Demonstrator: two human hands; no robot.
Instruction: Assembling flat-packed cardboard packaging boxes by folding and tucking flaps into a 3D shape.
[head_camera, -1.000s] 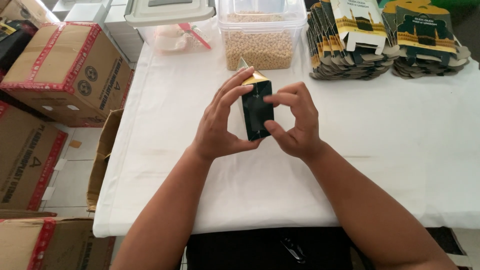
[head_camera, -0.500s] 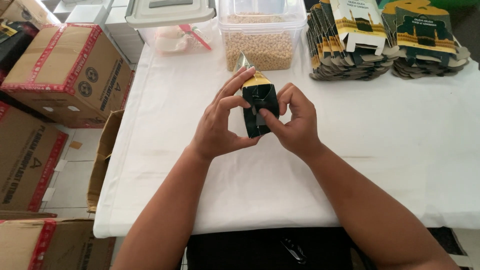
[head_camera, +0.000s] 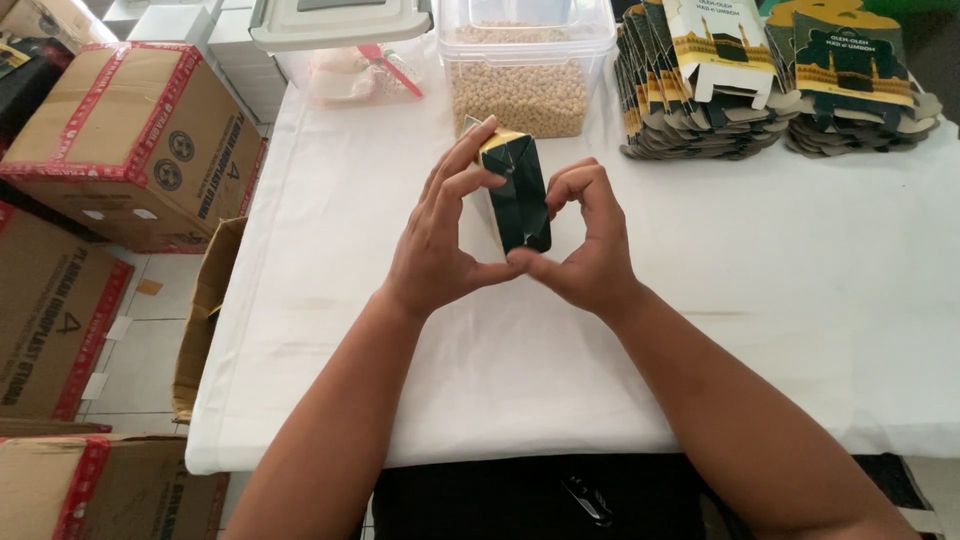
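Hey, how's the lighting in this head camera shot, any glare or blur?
Head view: soft, even daylight; the white table is bright, nearly washed out; faint sheen on the small dark box between the left hand and right hand; sharp throughout, edges slightly bowed.

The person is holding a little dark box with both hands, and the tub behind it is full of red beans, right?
Not quite. The head view shows both hands, left hand and right hand, holding the little dark box, but the clear tub behind it holds pale tan beans, not red ones.
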